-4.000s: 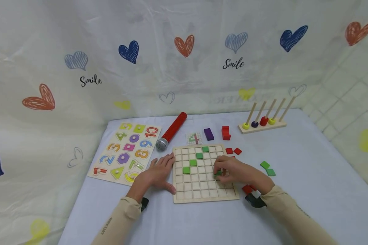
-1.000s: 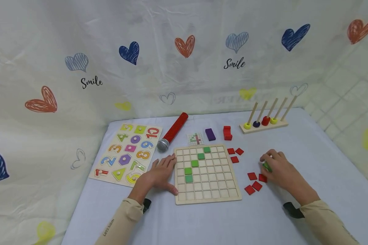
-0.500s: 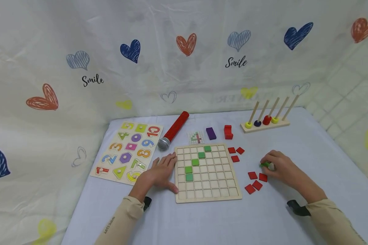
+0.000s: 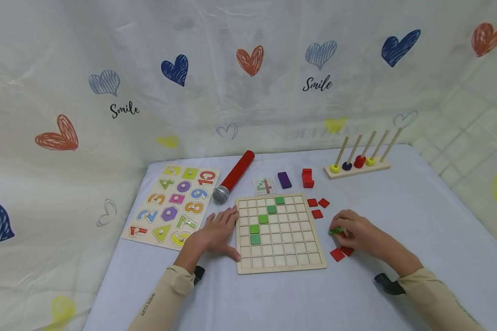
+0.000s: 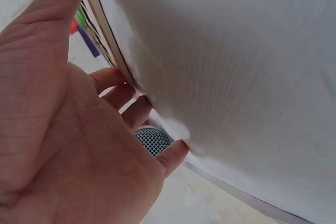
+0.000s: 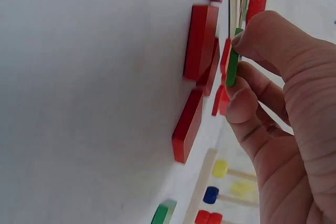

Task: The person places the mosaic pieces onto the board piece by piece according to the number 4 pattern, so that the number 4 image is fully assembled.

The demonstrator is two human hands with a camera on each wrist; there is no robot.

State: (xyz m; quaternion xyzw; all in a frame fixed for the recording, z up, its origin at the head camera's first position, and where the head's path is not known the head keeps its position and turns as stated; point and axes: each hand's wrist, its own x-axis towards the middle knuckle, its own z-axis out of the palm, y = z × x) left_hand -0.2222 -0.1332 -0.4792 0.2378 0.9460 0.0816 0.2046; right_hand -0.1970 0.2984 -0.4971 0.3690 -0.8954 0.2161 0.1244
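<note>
My right hand [image 4: 358,233] pinches a green square tile [image 6: 233,59] between thumb and fingertips, just right of the wooden grid board [image 4: 286,261]. It is over several red tiles [image 4: 337,254], partly hiding them. My left hand [image 4: 216,235] rests along the board's left edge with fingers spread, fingertips and thumb at its side; the left wrist view shows the fingertips down on the cloth and board edge. Five cells hold green tiles: a diagonal run down from the top, ending in a lower tile [image 4: 255,239].
Behind the board lie a small pattern card [image 4: 264,186], a purple block [image 4: 284,180], a red block [image 4: 308,178] and a red microphone [image 4: 237,172]. A number puzzle [image 4: 170,207] lies left, a peg stand [image 4: 358,170] back right. Loose red tiles [image 4: 317,214] sit beside the board.
A green tile now sits in the lowest filled cell. My right hand went from the board to the right, took another green tile and came back left with it. The left hand stayed.
</note>
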